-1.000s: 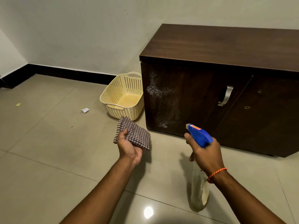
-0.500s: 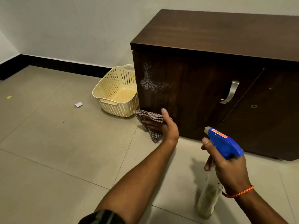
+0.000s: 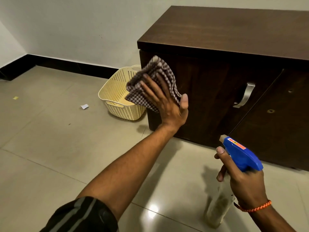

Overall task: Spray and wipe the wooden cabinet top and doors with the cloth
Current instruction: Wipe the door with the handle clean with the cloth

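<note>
A dark wooden cabinet (image 3: 234, 30) stands against the wall, with two doors and a metal handle (image 3: 245, 95) on the left door (image 3: 209, 97). My left hand (image 3: 165, 101) presses a checked brown-and-white cloth (image 3: 158, 71) flat against the upper left part of that door, fingers spread straight. Lower right, my right hand (image 3: 244, 183) grips a spray bottle (image 3: 240, 156) with a blue trigger head and a clear body, nozzle pointing up and left towards the cabinet. The spray marks on the door are hidden behind the cloth and hand.
A cream perforated plastic basket (image 3: 117, 97) sits on the tiled floor just left of the cabinet. Small paper scraps (image 3: 84, 106) lie on the floor further left. A black skirting (image 3: 66, 66) runs along the white wall.
My left hand has lifted the cloth from near the floor up onto the cabinet's left door, covering the sprayed patch. The right hand with the bottle has dropped slightly lower right.
</note>
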Demonstrator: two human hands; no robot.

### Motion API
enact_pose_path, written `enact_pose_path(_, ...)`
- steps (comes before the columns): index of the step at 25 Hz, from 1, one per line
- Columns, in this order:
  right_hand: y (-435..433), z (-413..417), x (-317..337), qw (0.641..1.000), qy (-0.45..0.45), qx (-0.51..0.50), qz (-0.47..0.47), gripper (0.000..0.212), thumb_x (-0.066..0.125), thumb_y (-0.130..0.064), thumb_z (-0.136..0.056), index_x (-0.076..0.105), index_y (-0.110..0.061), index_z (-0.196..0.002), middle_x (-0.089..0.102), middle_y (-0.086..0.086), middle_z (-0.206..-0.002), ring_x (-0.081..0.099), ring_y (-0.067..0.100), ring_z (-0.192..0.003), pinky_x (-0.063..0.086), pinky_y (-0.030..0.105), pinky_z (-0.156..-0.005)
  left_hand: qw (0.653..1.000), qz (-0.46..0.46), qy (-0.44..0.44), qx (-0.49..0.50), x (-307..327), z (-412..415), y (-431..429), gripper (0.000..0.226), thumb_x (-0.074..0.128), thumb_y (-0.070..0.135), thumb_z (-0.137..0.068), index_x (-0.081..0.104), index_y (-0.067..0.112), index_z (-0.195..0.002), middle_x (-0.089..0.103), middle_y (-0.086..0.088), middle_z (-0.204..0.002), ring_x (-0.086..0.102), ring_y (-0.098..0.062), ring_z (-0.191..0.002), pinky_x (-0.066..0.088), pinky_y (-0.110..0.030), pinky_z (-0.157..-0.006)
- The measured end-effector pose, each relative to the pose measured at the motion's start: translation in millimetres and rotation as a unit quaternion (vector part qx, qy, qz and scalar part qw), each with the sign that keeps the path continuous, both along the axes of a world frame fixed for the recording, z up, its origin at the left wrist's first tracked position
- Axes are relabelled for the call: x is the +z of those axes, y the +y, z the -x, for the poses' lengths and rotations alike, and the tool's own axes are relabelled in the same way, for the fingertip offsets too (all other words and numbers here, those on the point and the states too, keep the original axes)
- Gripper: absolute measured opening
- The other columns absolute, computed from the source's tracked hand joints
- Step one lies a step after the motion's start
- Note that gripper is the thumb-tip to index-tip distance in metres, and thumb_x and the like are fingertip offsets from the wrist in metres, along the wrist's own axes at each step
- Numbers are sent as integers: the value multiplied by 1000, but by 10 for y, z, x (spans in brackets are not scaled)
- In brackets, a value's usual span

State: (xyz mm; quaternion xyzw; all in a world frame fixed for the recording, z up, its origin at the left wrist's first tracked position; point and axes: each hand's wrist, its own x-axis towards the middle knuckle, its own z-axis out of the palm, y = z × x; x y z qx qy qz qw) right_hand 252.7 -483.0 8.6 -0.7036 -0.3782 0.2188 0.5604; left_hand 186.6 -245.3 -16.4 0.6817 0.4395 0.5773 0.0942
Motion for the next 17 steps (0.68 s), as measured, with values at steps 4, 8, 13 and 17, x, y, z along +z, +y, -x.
enact_pose_path(4, -4, 30, 24, 1000, 0, 13, -16, 14, 67, -62, -79, 62, -67, -90, 64, 21, -62, 57, 30, -41, 53, 38, -61, 990, 51, -127, 36, 295, -66, 92, 97, 26, 65, -96, -1, -7, -155, -5, -38, -162, -4, -53, -152, 2, -73, -117)
enact_pose_path(8, -26, -20, 51, 1000, 1, 13, -19, 22, 66, -55, -83, 64, -60, -104, 63, 21, -60, 58, 30, -43, 52, 26, -60, 999, -27, -3, 21, 376, -158, -53, 92, 14, 70, -95, -24, 15, -157, -33, -20, -162, -16, -49, -151, -4, -71, -119)
enact_pose_path(13, -21, -96, 81, 999, 9, -4, -39, 31, 66, -46, -84, 68, -34, -113, 69, 11, -75, 58, 29, -41, 51, 32, -55, 947, -125, 295, -30, 244, -497, -388, 100, 32, 64, -90, -29, 21, -155, -40, -17, -159, -39, -36, -146, -18, -59, -119)
enact_pose_path(17, -44, -109, 31, 1000, 6, -1, -14, 40, 64, -62, -79, 70, -25, -94, 66, 16, -64, 59, 26, -42, 52, 29, -56, 952, -189, 226, -85, 163, -73, -19, 83, 51, 49, -88, 25, 15, -159, 8, -19, -167, -31, -22, -151, -17, -47, -123)
